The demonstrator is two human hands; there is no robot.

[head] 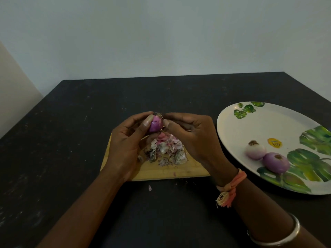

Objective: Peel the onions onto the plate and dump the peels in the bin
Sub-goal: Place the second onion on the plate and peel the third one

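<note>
Onion (155,125) gripped by both hands over the peels (166,151)

From my end I see the left hand (125,142) holding the purple onion, thumb curled across its near face; the right hand (189,136) pinches at its rooty top, fingers bent in; the onion hangs in the air just above the peels, which lie heaped on a wooden board (170,172) on the dark table (71,122); one scrap (149,188) lies on the table just in front of the board. To the right, near the board, sits the leaf-print plate (250,126); two peeled onions (255,150) rest on it, touching, beside a yellow sticker (274,142). I note a thread band (231,187) and a bangle (279,235) on the right wrist.
</note>
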